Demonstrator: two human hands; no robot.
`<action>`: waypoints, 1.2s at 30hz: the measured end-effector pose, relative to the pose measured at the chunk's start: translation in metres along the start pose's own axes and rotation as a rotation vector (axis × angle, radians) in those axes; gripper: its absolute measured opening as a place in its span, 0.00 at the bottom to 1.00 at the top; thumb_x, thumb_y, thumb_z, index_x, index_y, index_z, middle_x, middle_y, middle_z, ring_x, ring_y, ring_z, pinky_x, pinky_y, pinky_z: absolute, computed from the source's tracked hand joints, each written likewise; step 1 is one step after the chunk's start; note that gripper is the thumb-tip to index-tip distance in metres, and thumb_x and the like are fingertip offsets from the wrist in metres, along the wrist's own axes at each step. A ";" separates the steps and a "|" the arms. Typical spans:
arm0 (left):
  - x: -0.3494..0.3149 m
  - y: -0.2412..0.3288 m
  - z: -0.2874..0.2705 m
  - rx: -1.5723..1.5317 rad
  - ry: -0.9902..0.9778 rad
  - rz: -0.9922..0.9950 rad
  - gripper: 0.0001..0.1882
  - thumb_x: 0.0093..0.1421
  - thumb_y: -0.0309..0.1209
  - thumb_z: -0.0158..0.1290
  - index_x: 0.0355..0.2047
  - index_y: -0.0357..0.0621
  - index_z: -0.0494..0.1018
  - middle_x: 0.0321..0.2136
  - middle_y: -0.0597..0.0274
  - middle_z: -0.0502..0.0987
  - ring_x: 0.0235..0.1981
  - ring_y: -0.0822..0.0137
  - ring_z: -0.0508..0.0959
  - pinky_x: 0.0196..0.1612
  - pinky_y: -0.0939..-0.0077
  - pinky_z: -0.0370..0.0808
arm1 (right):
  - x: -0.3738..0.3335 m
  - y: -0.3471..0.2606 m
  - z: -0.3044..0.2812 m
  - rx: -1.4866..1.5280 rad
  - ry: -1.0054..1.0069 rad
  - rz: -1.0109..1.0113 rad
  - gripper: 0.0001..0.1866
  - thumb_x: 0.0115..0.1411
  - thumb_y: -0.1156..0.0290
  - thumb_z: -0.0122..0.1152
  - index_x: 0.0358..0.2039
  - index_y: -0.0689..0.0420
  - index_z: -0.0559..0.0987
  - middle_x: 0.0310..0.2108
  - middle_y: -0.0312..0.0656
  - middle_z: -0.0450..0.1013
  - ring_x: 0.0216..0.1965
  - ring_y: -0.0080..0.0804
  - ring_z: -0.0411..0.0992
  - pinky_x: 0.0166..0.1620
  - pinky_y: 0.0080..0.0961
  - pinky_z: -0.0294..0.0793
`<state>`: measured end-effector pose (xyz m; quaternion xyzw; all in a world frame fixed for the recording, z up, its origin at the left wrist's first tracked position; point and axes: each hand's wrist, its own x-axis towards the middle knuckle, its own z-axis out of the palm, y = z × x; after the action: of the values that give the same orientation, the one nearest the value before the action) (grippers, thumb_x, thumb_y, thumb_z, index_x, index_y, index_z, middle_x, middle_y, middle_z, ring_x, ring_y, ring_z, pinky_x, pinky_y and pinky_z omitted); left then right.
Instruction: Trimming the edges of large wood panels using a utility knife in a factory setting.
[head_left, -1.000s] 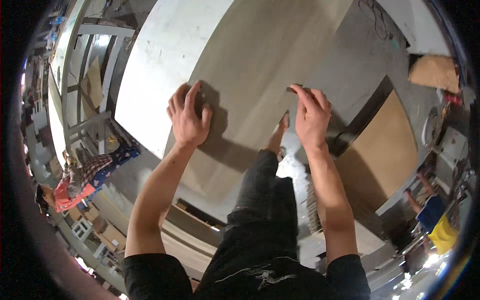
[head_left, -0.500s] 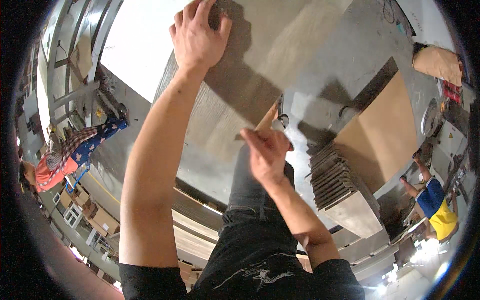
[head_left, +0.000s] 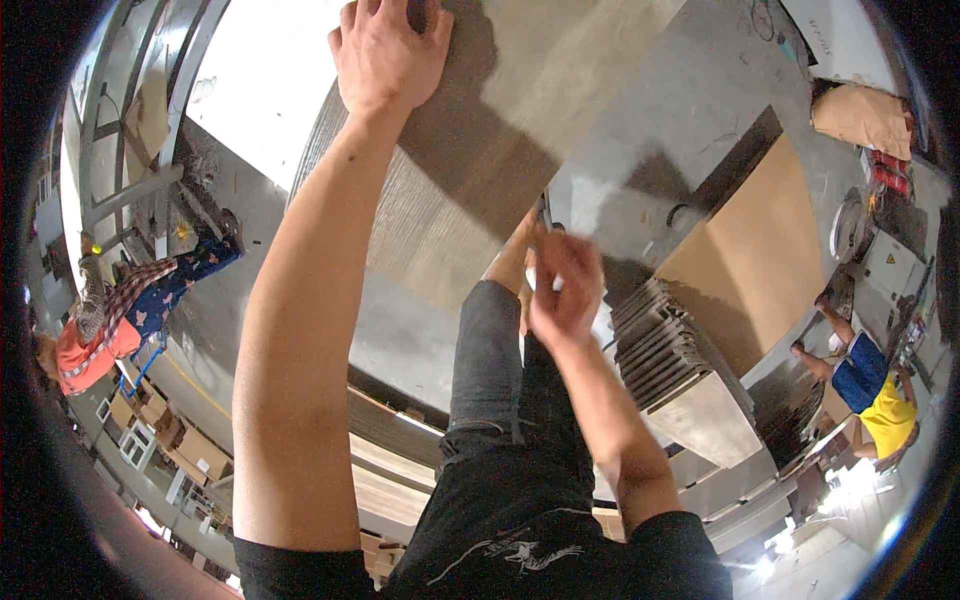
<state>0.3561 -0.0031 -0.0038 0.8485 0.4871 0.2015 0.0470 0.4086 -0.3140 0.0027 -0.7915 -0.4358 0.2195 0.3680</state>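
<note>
My left hand (head_left: 390,62) is over a grey-brown wood-grain board (head_left: 440,215), its fingers spread and bent. The upper frame edge cuts off some fingertips, and a dark patch lies between thumb and forefinger. I cannot make out anything held there. My right hand (head_left: 566,290) hangs in front of my legs, beyond the board's near corner, smeared by motion. Small white patches show by its fingers; what they are is unclear. My forearm shadow falls across the board.
A bright white sheet (head_left: 265,85) lies left of the board. To the right, a stack of thin panels (head_left: 655,345) stands beside a large tan board (head_left: 750,255). One person (head_left: 105,335) is at the far left, another in yellow (head_left: 885,420) at the far right. Cardboard boxes (head_left: 200,450) sit lower left.
My right hand has moved a little rightward, away from the board's near edge, and has become more blurred. My left hand stays over the board; the whole view has shifted slightly.
</note>
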 end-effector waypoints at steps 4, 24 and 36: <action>0.005 0.002 0.001 -0.015 -0.003 0.004 0.25 0.65 0.47 0.57 0.61 0.63 0.72 0.61 0.62 0.72 0.65 0.54 0.67 0.68 0.52 0.61 | 0.066 0.026 0.003 -0.058 0.195 -0.208 0.17 0.62 0.81 0.59 0.51 0.56 0.84 0.39 0.45 0.77 0.40 0.43 0.76 0.45 0.33 0.75; 0.016 0.019 -0.007 -0.045 -0.103 -0.082 0.24 0.68 0.43 0.52 0.63 0.58 0.70 0.63 0.61 0.70 0.67 0.54 0.65 0.69 0.53 0.59 | -0.072 -0.005 -0.036 0.417 -0.411 0.229 0.15 0.65 0.71 0.65 0.52 0.56 0.82 0.40 0.42 0.81 0.34 0.32 0.80 0.37 0.28 0.81; 0.018 0.033 -0.024 -0.075 -0.132 -0.119 0.27 0.62 0.35 0.55 0.63 0.53 0.69 0.62 0.57 0.70 0.65 0.52 0.66 0.67 0.52 0.59 | -0.057 0.047 -0.211 1.089 0.122 0.837 0.25 0.71 0.66 0.59 0.65 0.57 0.69 0.32 0.35 0.70 0.26 0.23 0.67 0.29 0.24 0.69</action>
<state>0.3813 -0.0085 0.0330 0.8273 0.5244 0.1598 0.1225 0.5443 -0.4616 0.1015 -0.6063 0.1004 0.4858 0.6215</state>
